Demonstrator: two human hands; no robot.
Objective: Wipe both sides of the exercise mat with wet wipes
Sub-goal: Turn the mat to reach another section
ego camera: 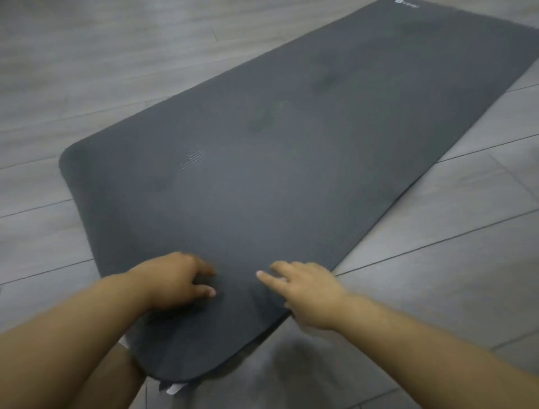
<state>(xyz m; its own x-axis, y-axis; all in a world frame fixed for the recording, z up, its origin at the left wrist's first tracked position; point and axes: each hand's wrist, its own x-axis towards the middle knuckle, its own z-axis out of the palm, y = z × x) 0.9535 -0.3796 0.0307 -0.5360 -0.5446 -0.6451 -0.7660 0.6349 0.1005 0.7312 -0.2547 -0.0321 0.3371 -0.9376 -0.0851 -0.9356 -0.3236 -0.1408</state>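
Grip: both hands are laid open on the near end of the exercise mat (291,160). The left hand (175,280) is rested there with fingers loosely bent; the right hand (312,294) is set near it, fingers straight and pressed to the mat by its right edge. The dark grey mat is spread on the grey plank floor (87,73), running from near left to far right, with a white logo (407,3) printed at its far end. A white scrap (175,389) is seen under the near corner.
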